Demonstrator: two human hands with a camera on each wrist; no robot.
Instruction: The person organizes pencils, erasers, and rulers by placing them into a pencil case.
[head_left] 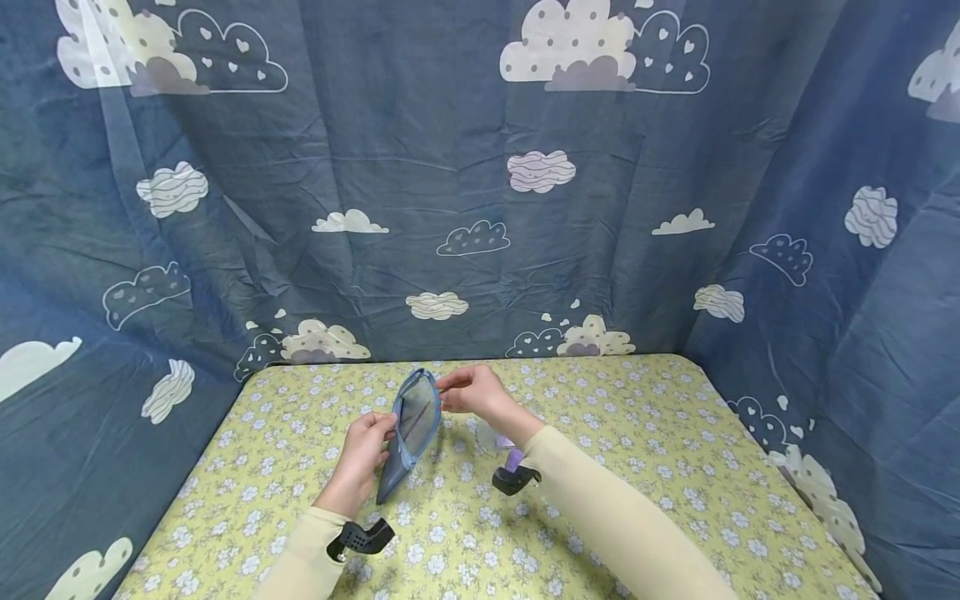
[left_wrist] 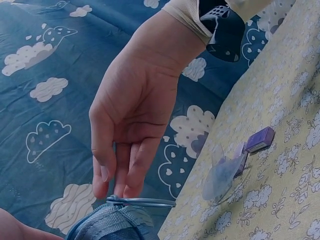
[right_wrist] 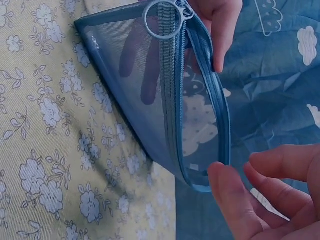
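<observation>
A blue mesh zip pouch (head_left: 417, 417) is held up over the table, its mouth spread wide. My left hand (head_left: 363, 450) grips its near left edge; in the right wrist view, left fingers (right_wrist: 150, 75) show through the mesh. My right hand (head_left: 480, 396) is at the far right rim. In the right wrist view one right fingertip (right_wrist: 222, 175) meets the rim, while the others stand apart from it. A round pull ring (right_wrist: 163, 20) hangs at the zip's end by the left hand. A thin dark reddish streak inside the pouch is too small to identify.
On the flowered tablecloth (head_left: 637, 467), partly hidden by the right forearm, lie a small purple box (left_wrist: 260, 139) and a see-through plastic piece (left_wrist: 220, 175). Dark blue cloud-patterned curtains (head_left: 420, 167) enclose the back and sides.
</observation>
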